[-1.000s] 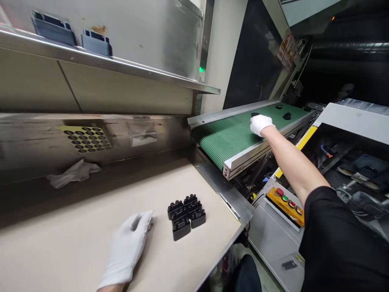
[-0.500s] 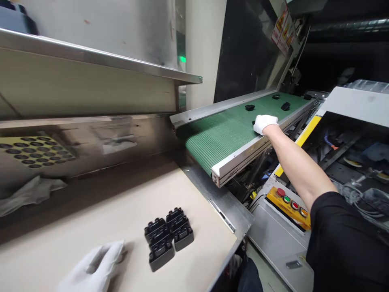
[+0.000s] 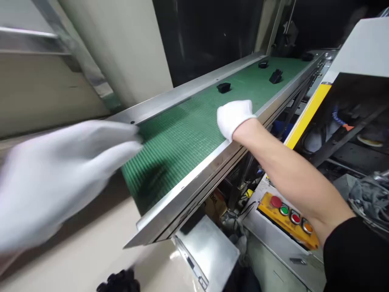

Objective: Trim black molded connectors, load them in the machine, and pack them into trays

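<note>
My right hand (image 3: 234, 117), in a white glove, is closed in a fist over the near edge of a green conveyor belt (image 3: 188, 127). Its fingertips face away, so whatever it holds is hidden. Blurred by motion, my gloved left hand (image 3: 69, 170) reaches in from the left with fingers stretched out and nothing visible in them, by the belt's lower end. Farther up the belt lie small black plastic parts: one (image 3: 224, 87) just beyond my right hand, another (image 3: 276, 76) to the right, and one (image 3: 263, 64) near the far rail.
Another black part (image 3: 307, 56) sits at the belt's far end. Below the belt, a cluster of black parts (image 3: 120, 282) shows at the bottom edge on the pale tabletop (image 3: 100, 251). A metal rail (image 3: 194, 178) borders the belt. A yellow button box (image 3: 287, 219) stands below my right forearm.
My view has swung closer to the belt. My left hand has risen from the tabletop towards the belt's end. The black piece seen at my right fingers is now out of sight.
</note>
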Demonstrator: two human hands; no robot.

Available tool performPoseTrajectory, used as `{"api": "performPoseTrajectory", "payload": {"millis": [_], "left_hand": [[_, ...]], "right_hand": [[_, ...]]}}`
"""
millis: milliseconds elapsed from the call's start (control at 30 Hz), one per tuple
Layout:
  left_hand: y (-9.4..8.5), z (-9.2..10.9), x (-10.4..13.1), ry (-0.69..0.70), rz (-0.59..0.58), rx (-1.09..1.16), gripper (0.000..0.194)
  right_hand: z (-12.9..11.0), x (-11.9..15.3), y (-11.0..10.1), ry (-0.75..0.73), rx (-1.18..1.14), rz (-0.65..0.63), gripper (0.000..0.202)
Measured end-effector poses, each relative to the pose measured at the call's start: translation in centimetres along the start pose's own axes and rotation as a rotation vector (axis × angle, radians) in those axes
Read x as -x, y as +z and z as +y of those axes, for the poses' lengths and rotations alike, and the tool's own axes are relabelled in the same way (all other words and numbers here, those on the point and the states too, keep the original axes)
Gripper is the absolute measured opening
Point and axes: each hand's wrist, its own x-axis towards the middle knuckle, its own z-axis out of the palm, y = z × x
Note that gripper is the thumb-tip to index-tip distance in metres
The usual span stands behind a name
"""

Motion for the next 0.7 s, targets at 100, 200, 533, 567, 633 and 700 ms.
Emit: {"api": "performPoseTrajectory", "payload": {"millis": [100,200,533,567,633,700], "left_hand": [[5.9,8.6,-9.8,0.368,-0.173,0.088,0.050],[12.8,14.5,-18.7,0.435,-0.257,-0.020,0.062],[22.6,20.1,-29.7,0.251,-0.428,-0.216,0.018],[22.6,20.0,-29.4,0.237,-0.422,-0.122,0.020],[21.3,18.9,-27.7,0.198,-0.400,0.097,0.029],[18.4,17.0,-23.9,0.121,-0.385,0.369,0.040]], "right_hand": [[-0.5,1.4,-1.1,0.021,0.009,-0.042,0.022],[-0.5,1.9,-2.0,0.047,-0.081,-0.062,0.034],[-0.6,0.9,-1.7,-0.017,-0.107,-0.196,0.033],[-0.5,0.9,-1.7,-0.020,-0.129,-0.186,0.033],[0.4,1.0,-1.8,-0.006,-0.220,-0.129,0.035],[1.7,1.2,-2.1,-0.009,-0.408,-0.051,0.035]]}}
